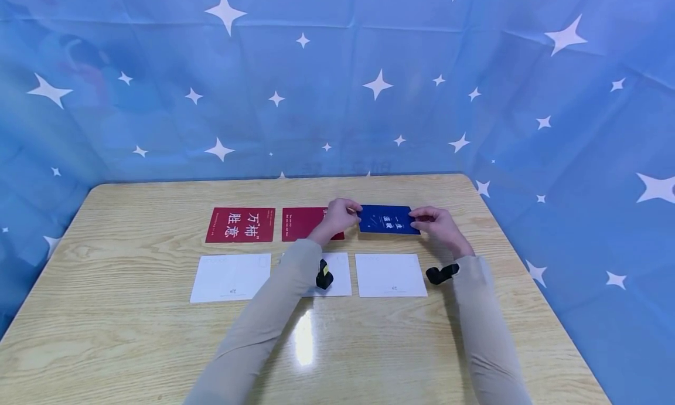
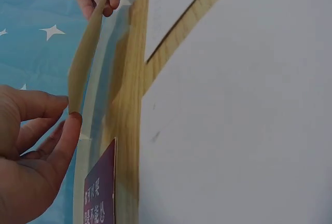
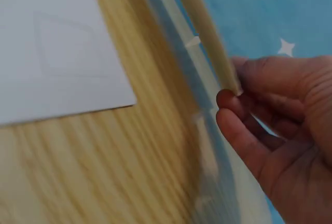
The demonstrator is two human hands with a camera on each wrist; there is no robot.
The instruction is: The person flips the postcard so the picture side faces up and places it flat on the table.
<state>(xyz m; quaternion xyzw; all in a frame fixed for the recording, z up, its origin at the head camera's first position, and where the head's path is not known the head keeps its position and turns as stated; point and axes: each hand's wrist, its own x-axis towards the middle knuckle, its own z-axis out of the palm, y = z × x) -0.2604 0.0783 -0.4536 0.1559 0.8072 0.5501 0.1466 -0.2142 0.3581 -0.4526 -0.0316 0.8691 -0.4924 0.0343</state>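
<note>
A dark blue postcard point(image 1: 387, 220) with white characters is held above the back of the table. My left hand point(image 1: 341, 215) pinches its left edge between thumb and fingers; my right hand point(image 1: 439, 226) pinches the opposite edge. In the left wrist view the postcard point(image 2: 85, 58) appears nearly edge-on and slightly bowed, with the left hand point(image 2: 33, 149) at its lower end. From the right wrist, the right hand point(image 3: 282, 120) grips the card's end point(image 3: 210, 37). Below my left forearm lies a red postcard point(image 1: 300, 223), partly hidden by that hand.
Another red postcard point(image 1: 239, 225) lies at the left of the back row. In front is a row of white cards: one at left point(image 1: 230, 278), one partly covered by my left arm point(image 1: 338, 274), one at right point(image 1: 391, 275). A blue starry curtain point(image 1: 337, 88) hangs behind the wooden table point(image 1: 132, 329).
</note>
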